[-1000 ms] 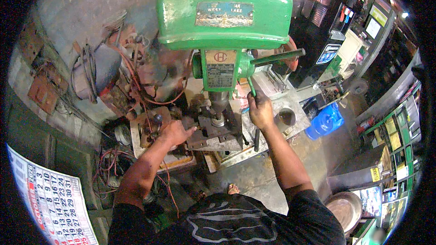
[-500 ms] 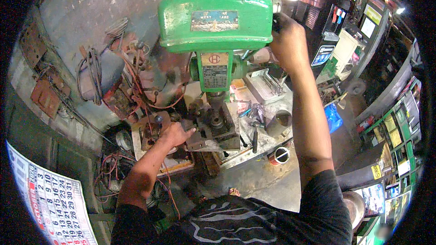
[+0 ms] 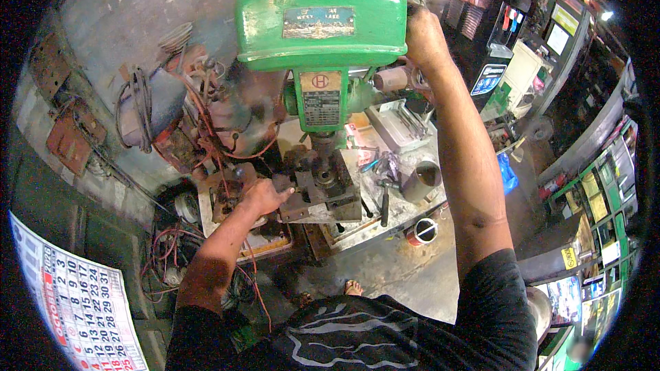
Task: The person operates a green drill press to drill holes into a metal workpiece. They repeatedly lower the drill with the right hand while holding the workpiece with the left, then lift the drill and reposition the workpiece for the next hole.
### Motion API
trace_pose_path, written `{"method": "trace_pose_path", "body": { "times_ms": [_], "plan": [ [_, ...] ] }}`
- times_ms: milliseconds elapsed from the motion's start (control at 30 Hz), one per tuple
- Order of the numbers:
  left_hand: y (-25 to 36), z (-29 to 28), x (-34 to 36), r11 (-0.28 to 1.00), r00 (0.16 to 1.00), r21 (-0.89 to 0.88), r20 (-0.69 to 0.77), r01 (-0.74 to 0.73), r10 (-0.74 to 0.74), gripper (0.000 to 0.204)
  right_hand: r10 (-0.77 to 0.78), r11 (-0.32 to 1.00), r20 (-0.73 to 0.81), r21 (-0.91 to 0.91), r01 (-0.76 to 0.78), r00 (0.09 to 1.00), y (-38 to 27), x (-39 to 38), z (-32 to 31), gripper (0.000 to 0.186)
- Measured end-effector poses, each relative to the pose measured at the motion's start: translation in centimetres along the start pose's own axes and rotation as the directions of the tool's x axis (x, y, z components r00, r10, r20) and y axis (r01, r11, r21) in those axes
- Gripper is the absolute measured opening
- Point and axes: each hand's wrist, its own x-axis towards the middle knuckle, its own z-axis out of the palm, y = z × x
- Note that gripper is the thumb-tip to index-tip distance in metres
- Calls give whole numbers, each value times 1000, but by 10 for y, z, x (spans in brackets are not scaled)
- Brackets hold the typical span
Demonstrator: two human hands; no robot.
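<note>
A green drill press (image 3: pixel 320 17) stands in front of me. My right hand (image 3: pixel 426 38) is up at the right side of its head, fingers curled; what they grip is hidden behind the hand and housing. Below, a dark metal vise (image 3: pixel 320 199) sits under the spindle (image 3: pixel 323 144). My left hand (image 3: pixel 265 197) is low beside the vise's left end, fingers bent down and thumb stretched toward the vise. Whatever lies under those fingers is hidden.
Right of the vise, a worktable holds a grey tray (image 3: pixel 402 127), a metal cup (image 3: pixel 421 182) and a black-handled tool (image 3: pixel 385 206). A small pot (image 3: pixel 421 232) stands near the table's front edge. Cables (image 3: pixel 168 261) hang at left, near a calendar (image 3: pixel 75 302).
My right hand has moved a little up and away along the drill press head. The view has shifted slightly, so the press appears farther left and higher. My left hand stays by the vise.
</note>
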Motion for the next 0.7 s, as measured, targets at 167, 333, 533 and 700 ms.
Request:
{"method": "trace_pose_path", "body": {
  "times_ms": [167, 333, 533, 700],
  "plan": [
    [1, -1, -4, 1000, 999, 7, -44, -15, 15, 87, -28, 1000, -34, -2, 27, 999, -5, -2, -6, 24],
    [-1, 0, 2, 1000, 1000, 23, 28, -9, 8, 87, 62, 998, -19, -9, -62, 998, -22, -23, -27, 25],
    [-5, 7, 6, 1000, 1000, 4, 0, -5, 5, 89, -12, 1000, -26, -17, 11, 1000, -57, -76, -65, 19],
    [-13, 17, 15, 1000, 1000, 5, 12, -18, 18, 92, 74, 997, 381, -5, -79, 922, -82, -157, -99, 15]
  ]
}}
